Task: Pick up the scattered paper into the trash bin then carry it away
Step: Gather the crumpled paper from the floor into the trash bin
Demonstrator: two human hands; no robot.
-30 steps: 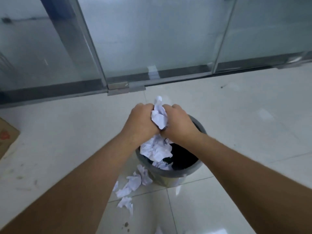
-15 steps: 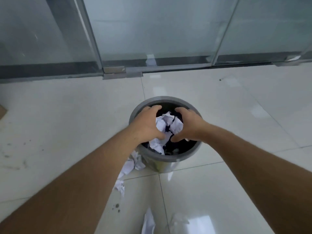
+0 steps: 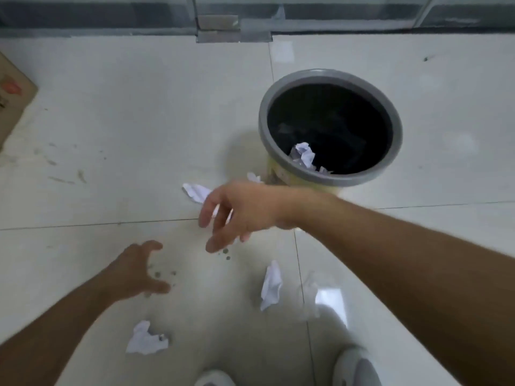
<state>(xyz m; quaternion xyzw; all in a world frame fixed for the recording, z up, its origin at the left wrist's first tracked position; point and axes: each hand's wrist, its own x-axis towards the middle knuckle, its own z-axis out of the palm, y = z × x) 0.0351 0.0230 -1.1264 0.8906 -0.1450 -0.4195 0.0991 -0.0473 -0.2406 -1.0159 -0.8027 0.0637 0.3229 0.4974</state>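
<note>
A round trash bin with a grey rim [image 3: 395, 129] and black liner stands on the tiled floor at upper right, crumpled white paper [image 3: 304, 157] lying inside it. My right hand [image 3: 239, 211] hovers open, fingers spread, left of the bin and just over a crumpled paper [image 3: 195, 191] that it partly hides. My left hand [image 3: 138, 270] is open low over the bare floor. More crumpled papers lie loose: one in the centre [image 3: 271, 286] and one at lower left [image 3: 145, 339].
Glass doors with a metal floor rail [image 3: 234, 29] run along the top. A cardboard box [image 3: 12, 93] sits at the left edge. My two white shoes [image 3: 355, 367] show at the bottom. Small dark spots [image 3: 225, 253] mark the tiles.
Both hands left the bin, where they pressed paper down, and moved down-left over the floor, now open. The view tilted downward, showing more scattered paper.
</note>
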